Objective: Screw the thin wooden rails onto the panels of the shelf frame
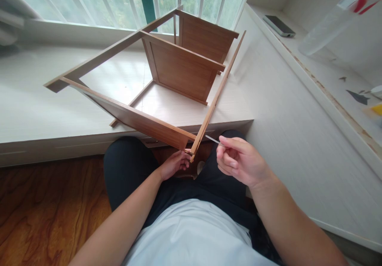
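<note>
While the person sits by the window, the left hand (174,164) curls around the near bottom corner of a wooden frame (167,79) and grips it. This frame lies on its side on the low white ledge (26,110) under the window, and its near corner sticks out past the edge, over the person's lap. The right hand (238,160) is closed too — its fingers pinch a thin metal tool (212,139). That tool's tip points at the same corner and sits just beside the thin side rail. Both hands are close together, one on each side of the corner. A dark phone (279,26) lies on a shelf (328,87) to the right — well apart from the frame.
</note>
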Available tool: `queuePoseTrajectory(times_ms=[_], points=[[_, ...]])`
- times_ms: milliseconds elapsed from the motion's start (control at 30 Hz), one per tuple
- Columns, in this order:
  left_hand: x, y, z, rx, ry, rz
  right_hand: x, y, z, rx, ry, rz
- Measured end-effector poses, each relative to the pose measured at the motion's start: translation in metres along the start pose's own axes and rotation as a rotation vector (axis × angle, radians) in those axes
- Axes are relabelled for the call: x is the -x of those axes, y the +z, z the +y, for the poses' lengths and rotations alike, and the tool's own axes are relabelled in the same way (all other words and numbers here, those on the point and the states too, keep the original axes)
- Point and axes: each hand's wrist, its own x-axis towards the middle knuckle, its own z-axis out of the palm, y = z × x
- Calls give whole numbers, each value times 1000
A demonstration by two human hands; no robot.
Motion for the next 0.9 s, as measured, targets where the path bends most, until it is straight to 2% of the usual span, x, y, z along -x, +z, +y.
queuePoseTrajectory(times_ms=[100,200,267,333,500,700,900], points=[[0,-1,-1,-3,-4,0,4,-1,2,317,-235,171],[-1,-2,-2,-2,2,-4,9,-4,5,846,-628,337],[-2,-3,-3,-2,5,-1,9,-7,7,1152,-875,348],[-2,-3,-3,0,4,-2,8,-10,7,1336,-1034,302],[-1,-2,-2,-9,-5,4,5,-12,9,1453,-1144,250],[-1,-1,-1,-10,-5,2,3,-13,12,1489,-1179,265],[-2,-2,-1,-28,1,-5,3,-14,15,1505,-1296,299]])
